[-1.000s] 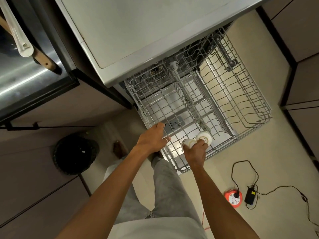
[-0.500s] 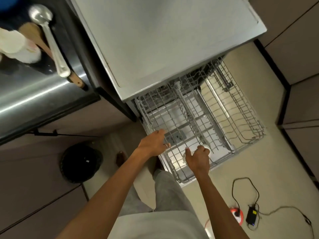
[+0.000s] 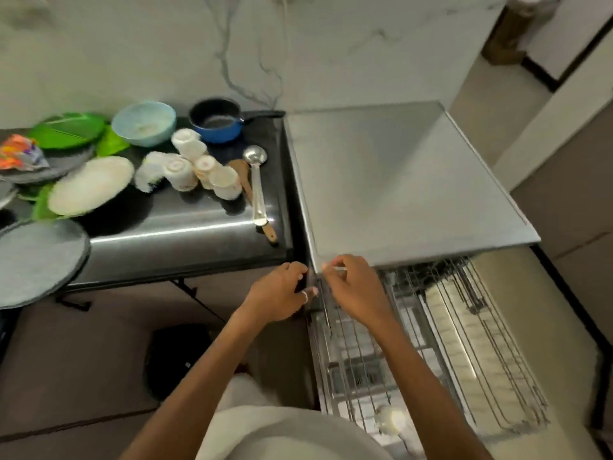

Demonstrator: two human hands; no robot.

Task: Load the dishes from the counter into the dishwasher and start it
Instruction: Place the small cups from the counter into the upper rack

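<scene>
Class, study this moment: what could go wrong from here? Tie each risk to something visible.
The ladle and wooden spoon lie with handles near the counter edge; a passing arm could knock them off. The cups are crowded together; grabbing one may topple others. The pulled-out rack juts over the floor: a trip hazard.

Single head-worn wide-angle view, high up, facing forward and down, close over the front-left corner of the dishwasher [image 3: 398, 180], counter [image 3: 185, 227] at left, pulled-out rack [image 3: 464, 343] lower right
</scene>
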